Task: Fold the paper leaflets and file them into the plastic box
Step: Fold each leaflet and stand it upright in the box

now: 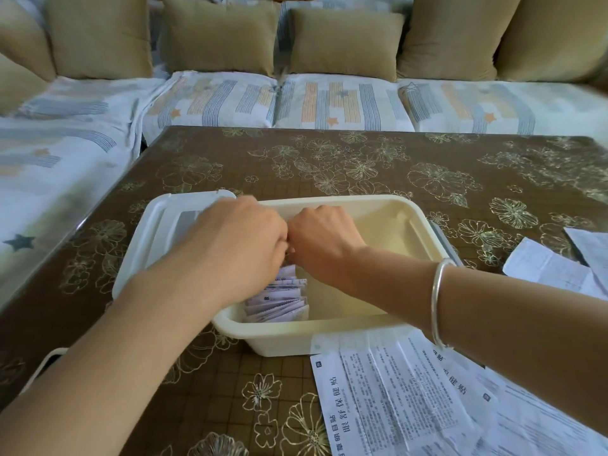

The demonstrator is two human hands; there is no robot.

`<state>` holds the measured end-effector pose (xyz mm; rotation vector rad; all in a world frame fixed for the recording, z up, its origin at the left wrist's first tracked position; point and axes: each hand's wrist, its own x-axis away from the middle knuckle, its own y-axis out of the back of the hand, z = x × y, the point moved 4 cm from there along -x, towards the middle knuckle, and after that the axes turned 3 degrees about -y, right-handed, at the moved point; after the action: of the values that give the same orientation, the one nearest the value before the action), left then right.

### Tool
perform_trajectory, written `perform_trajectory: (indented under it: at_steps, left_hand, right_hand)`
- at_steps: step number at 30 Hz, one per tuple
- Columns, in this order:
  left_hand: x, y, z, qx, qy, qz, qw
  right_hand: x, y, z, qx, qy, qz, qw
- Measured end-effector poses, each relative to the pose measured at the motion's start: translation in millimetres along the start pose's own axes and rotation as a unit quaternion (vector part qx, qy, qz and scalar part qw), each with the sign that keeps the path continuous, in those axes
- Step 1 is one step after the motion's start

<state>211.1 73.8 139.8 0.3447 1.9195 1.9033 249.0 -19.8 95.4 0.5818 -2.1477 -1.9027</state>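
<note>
Tan cushions (217, 34) along a striped-covered sofa (342, 100) behind a brown floral-patterned table (362, 166).

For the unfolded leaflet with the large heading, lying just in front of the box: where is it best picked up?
Pinch the unfolded leaflet at its left long edge, coming in from the left. It lies flat on the table, its far end leans on the plastic box wall and its right side runs among other sheets, so that edge alone looks free.
</note>
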Motion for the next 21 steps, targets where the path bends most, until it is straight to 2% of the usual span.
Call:
perform_trajectory:
  at_steps: [2,4,13,17,21]
  left_hand:
    - [4,12,9,0.009,-0.004,-0.054,0.998]
    - [7,14,19,0.028,-0.002,-0.073,0.997]
    - [35,-4,48,0.136,0.079,-0.166,0.973]
    - [48,-7,43,0.194,0.091,-0.192,0.958]
    - [53,-11,35,0.220,0.092,-0.195,0.951]
  right_hand:
    - [1,-3,4,0.014,0.014,-0.014,1.000]
    - [1,-7,4,0.010,0.020,-0.023,1.000]
    - [-1,-12,-2,-0.127,0.015,0.020,0.992]
    - [-2,-8,-5,-0.174,0.000,0.018,0.985]
    - [-3,-7,-3,-0.153,-0.009,0.015,0.988]
